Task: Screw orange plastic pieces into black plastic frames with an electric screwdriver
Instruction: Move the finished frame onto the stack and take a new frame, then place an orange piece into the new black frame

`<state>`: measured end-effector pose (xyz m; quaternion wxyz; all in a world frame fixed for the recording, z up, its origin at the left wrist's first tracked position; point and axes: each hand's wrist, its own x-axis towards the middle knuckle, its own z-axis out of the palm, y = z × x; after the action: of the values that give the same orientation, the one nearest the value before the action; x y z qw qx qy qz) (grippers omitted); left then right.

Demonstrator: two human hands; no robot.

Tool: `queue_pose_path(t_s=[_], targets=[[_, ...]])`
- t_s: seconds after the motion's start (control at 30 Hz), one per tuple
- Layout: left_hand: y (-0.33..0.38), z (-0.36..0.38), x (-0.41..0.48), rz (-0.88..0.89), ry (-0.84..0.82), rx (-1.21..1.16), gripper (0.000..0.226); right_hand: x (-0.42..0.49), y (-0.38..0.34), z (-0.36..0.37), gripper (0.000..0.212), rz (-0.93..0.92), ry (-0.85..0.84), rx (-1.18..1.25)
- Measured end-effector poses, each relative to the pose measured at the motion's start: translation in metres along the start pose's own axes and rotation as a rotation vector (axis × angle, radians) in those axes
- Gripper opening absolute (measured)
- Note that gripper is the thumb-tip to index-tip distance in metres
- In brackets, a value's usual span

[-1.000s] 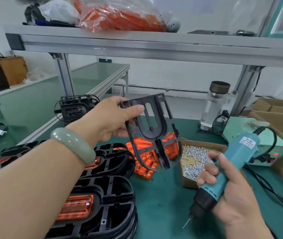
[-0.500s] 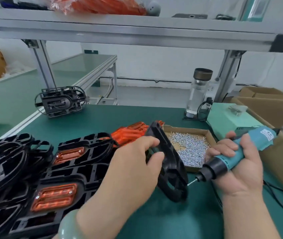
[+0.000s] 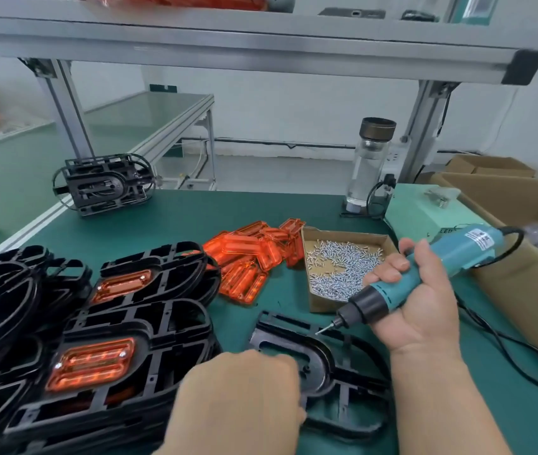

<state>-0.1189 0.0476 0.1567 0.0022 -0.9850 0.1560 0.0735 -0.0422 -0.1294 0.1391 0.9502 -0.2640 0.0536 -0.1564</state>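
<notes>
- A black frame [image 3: 323, 359] is lying flat on the green mat [image 3: 244, 205] near the front edge of the bench, just in front of the tray of screws.
- The left hand [image 3: 238, 392] is sitting over the frame's left edge with its back turned to the camera. It is blurred and is hiding its own fingertips, so I cannot tell whether it is gripping the frame or only touching it.
- The right hand [image 3: 418, 310] is grasping a teal electric screwdriver [image 3: 435, 267], with the fingers wrapping round its barrel. The tool is slanting down to the left, and its bit [image 3: 323, 330] is hanging just above the frame's far edge; whether it is touching cannot be told.
- A black cable [image 3: 507, 353] is trailing from the tool across the mat on the right.
- A shallow cardboard tray [image 3: 317, 303] holding a heap of small silver screws [image 3: 336, 267] is sitting just behind the frame.
- Loose orange pieces [image 3: 251, 257] are lying in a pile touching the tray's left side.
- Stacks of fitted frames [image 3: 162, 326], each top one carrying an orange piece fastened with screws, are crowding the left of the mat.
- Another stack of black frames [image 3: 103, 185] is standing at the far left corner.
- A glass bottle [image 3: 369, 165] and a pale green box [image 3: 418, 211] are standing at the back right, beside brown cartons [image 3: 523, 231].
</notes>
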Motion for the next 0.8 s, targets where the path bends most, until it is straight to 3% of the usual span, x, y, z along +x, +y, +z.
queue_pose_path(t_s=[0.13,0.43,0.63,0.8], targets=[[0.011,0.015,0.015,0.264,-0.066,-0.033,0.048,-0.002,0.0,0.001,0.014,0.002,0.0,-0.024],[0.035,0.026,0.016,0.13,-0.13,-0.042,0.041,-0.004,0.008,0.005,0.011,-0.075,0.048,-0.042],[0.029,0.02,0.017,0.149,-0.165,-0.116,0.044,-0.004,0.01,0.005,0.016,-0.118,0.063,-0.044],[0.021,0.014,0.021,0.064,-0.066,-0.13,0.032,-0.003,0.009,0.004,0.011,-0.176,0.079,-0.064]])
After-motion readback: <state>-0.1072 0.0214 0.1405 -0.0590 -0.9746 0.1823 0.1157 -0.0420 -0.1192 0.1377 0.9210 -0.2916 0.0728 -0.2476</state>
